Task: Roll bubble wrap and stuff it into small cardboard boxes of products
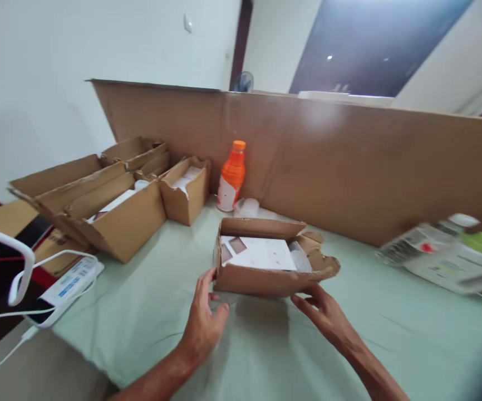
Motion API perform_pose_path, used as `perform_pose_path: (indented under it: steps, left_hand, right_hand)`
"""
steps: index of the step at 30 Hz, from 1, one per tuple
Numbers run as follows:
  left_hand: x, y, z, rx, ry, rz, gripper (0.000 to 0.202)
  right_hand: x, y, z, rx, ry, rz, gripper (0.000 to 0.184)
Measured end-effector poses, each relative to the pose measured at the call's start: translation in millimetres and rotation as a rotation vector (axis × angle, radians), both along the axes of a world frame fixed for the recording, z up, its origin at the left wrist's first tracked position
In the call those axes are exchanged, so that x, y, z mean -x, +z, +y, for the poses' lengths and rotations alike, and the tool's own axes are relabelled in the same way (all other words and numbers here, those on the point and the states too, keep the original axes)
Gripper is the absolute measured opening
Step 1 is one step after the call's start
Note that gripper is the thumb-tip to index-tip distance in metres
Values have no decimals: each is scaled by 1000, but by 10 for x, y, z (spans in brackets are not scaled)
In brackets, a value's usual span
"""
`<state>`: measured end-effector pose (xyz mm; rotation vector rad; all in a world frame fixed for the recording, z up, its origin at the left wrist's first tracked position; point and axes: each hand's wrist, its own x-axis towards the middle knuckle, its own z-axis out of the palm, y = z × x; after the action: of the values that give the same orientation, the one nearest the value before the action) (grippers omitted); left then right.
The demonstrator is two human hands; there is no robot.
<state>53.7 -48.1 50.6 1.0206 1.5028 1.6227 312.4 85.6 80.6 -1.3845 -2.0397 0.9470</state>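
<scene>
A small open cardboard box (266, 278) sits in the middle of the table, with a white printed sheet (260, 253) and some clear plastic lying inside. My left hand (203, 320) rests at the box's near left corner, fingers apart and touching its side. My right hand (322, 312) lies at the box's near right edge, fingers stretched out under the torn flap. Neither hand holds anything.
The table carries a pale green cloth (149, 312). Several open cardboard boxes (116, 206) stand at the left; an orange bottle (231, 177) stands against a tall cardboard wall (349, 161). Printed packets (445, 256) lie at the right. A white device with cables (68, 287) sits at the left edge.
</scene>
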Motion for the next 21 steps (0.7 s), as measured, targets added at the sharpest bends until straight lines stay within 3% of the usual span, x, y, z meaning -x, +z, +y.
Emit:
perform_pose_path:
  steps: [2, 4, 7, 9, 11, 15, 21]
  left_hand:
    - [12, -127, -341, 6, 47, 21, 66]
    - [86, -267, -647, 13, 119, 79, 65]
    - [279, -438, -952, 23, 272, 160, 65]
    - [429, -493, -1037, 23, 383, 182, 66]
    - [581, -503, -1035, 11, 445, 207, 66]
    - [851, -467, -850, 5, 464, 288, 70]
    - [1002, -469, -568, 2, 476, 400, 73]
  right_hand:
    - [118, 7, 87, 59, 85, 17, 45]
    - [419, 17, 165, 100, 181, 62, 48]
    - [1138, 21, 286, 102, 352, 165, 49]
    - [1688, -7, 369, 116, 474, 258, 53]
    - [2196, -83, 431, 144, 528, 388, 64]
    - [2841, -384, 429, 120, 410, 486, 73]
    - [2944, -813, 178, -3, 456, 365, 64]
